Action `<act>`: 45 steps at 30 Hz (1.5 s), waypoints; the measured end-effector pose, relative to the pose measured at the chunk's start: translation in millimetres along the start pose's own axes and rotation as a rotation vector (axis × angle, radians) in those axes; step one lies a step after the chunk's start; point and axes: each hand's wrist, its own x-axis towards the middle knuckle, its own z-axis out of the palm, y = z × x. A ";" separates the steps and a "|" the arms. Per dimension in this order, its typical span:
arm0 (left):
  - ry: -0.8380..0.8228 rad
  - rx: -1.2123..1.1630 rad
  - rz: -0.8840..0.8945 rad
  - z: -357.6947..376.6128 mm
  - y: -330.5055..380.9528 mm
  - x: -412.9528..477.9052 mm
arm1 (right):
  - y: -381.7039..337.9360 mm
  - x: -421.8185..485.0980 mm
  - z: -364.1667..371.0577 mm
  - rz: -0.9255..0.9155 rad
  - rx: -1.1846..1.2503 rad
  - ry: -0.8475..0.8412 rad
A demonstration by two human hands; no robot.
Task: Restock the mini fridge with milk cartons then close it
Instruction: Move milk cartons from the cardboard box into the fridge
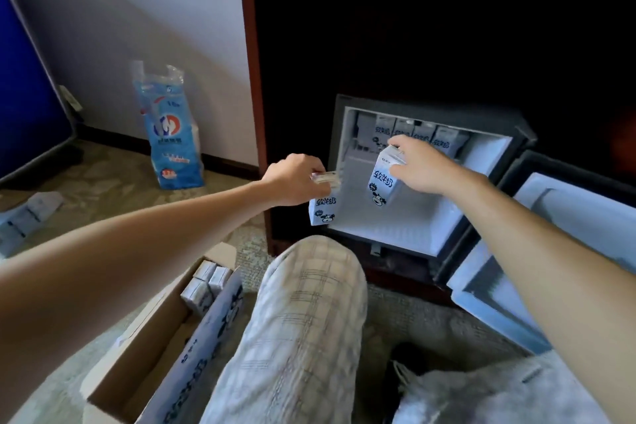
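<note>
Plaid knee (309, 303) foremost; left hand (296, 179) grips first milk carton (322, 212) hanging beneath it; right hand (418, 165) grips second milk carton (381, 188) inside mini fridge (395, 231).

White cartons (382, 186) carry blue lettering and a black cow face; pale plaid trousers (303, 320) at 6 o'clock; blue bag (172, 134) at 10 o'clock
</note>
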 end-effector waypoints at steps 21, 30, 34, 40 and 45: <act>-0.291 0.063 0.079 183.5 31.3 158.2 | 168.0 109.6 115.7 0.129 -0.104 -0.225; -0.196 -0.027 0.152 266.9 1.9 223.5 | 212.6 184.9 175.6 0.221 0.022 -0.087; -0.163 -0.037 0.208 296.6 -6.5 241.1 | 236.3 209.9 196.9 0.223 0.048 0.001; -0.053 -0.079 0.150 312.9 -15.2 261.6 | 245.2 235.4 225.2 0.225 0.121 0.086; -0.097 -0.177 0.054 323.5 -19.1 247.4 | 248.9 228.2 244.6 0.261 0.366 0.107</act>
